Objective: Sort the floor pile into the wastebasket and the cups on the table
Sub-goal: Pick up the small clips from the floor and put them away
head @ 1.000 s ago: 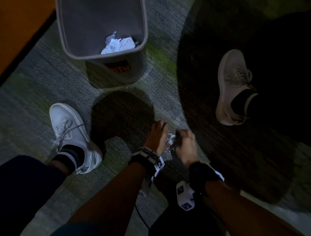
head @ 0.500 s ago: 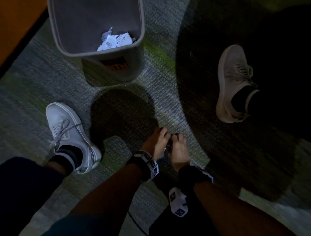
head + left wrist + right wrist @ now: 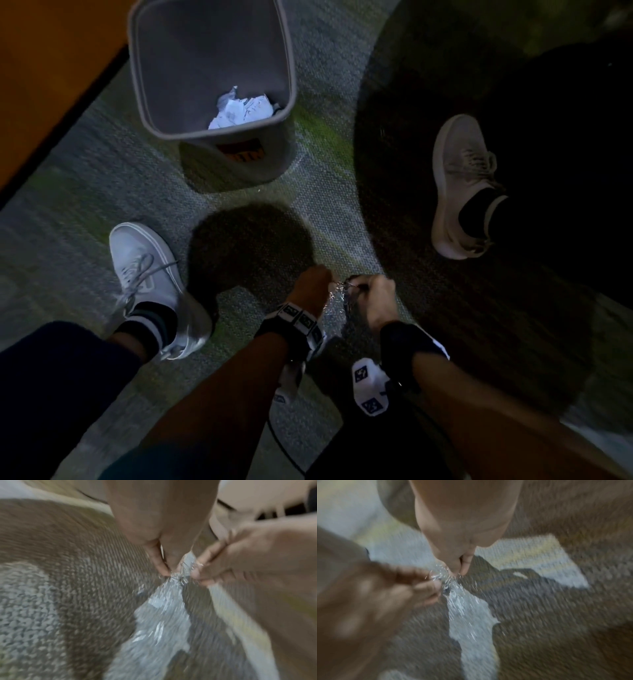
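Note:
A crinkled sheet of clear plastic film point(image 3: 333, 306) hangs above the carpet between my hands. My left hand point(image 3: 313, 287) pinches its top edge with thumb and fingertips point(image 3: 164, 566). My right hand point(image 3: 373, 298) pinches the same edge right beside it, fingertips point(image 3: 458, 569) almost touching the left hand's. The film point(image 3: 161, 609) trails down from the pinch, blurred in both wrist views point(image 3: 467, 615). The grey wastebasket point(image 3: 212, 137) stands ahead and to the left, with crumpled white paper point(image 3: 239, 111) inside. No cups or table are in view.
My white shoe point(image 3: 147, 270) is planted on the carpet at left. Another person's pale shoe point(image 3: 459, 185) stands at right inside a large dark shadow. An orange surface point(image 3: 51, 68) borders the carpet at top left.
My hands closed in on each other half a second ago and now sit slightly apart, both still pinching the film. The view has shifted a little.

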Available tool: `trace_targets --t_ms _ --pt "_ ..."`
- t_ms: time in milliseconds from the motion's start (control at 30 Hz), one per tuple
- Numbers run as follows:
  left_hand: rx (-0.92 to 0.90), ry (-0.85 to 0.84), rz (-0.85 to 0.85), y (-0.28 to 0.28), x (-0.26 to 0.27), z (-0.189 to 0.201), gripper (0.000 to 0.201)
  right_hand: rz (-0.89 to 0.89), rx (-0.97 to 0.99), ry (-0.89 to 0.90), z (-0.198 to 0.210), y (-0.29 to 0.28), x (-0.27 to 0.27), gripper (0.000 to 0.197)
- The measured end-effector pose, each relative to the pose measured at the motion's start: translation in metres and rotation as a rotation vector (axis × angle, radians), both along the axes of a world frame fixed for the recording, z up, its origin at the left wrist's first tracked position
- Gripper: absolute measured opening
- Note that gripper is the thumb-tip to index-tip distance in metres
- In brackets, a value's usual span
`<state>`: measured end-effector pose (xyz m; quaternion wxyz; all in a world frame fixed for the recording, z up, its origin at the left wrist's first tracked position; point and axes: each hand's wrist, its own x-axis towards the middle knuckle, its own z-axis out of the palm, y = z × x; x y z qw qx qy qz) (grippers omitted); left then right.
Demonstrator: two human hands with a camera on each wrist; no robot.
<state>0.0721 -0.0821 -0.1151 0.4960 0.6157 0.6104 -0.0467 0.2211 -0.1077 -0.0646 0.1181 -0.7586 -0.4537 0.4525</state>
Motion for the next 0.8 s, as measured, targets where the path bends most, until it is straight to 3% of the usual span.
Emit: trace_targets --t_ms 233,400,667,800 --pt "0.070 -0.023 0.120 0.035 0.000 0.091 0.017 -0.060 0.004 0.042 0.067 0.035 0.024 0.011" --pt "0.307 -0.069 0.223 0.053 0.004 0.186 0.016 -0.090 0.061 0.021 0.130 0.066 0.036 0.007" --pt "0.674 -0.079 0.208 0.078 0.006 0.375 0.009 0.006 0.233 0.111 0.335 0.095 0.041 0.012" --pt "0.836 -0.175 0.261 0.093 0.014 0.485 0.006 0.130 0.333 0.074 0.454 0.099 0.046 0.015"
